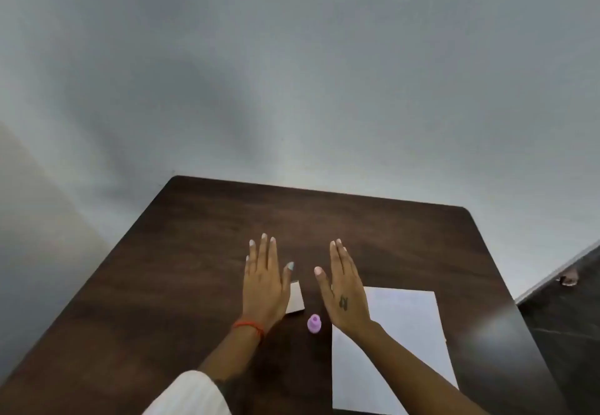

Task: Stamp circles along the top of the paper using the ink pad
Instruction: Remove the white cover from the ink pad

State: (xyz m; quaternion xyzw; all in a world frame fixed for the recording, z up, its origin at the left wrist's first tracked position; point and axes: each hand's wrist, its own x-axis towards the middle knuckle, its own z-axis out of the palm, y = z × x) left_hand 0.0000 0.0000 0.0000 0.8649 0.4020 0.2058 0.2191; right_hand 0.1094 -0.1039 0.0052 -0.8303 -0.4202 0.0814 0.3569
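A white sheet of paper [402,336] lies on the dark wooden table [181,278], right of centre. A small purple stamp [314,323] stands upright between my hands. A pale square box [296,298], perhaps the ink pad, lies partly under my left hand [263,285]. That hand is flat, fingers straight and held above the table, holding nothing. My right hand [344,291] is flat too, fingers together, hovering over the paper's top left corner with nothing in it.
The table's far edge meets a plain grey wall [292,90]. A dark floor [565,317] shows past the table's right edge, with someone's toes [568,276] on it. A white sleeve [191,395] covers my left upper arm.
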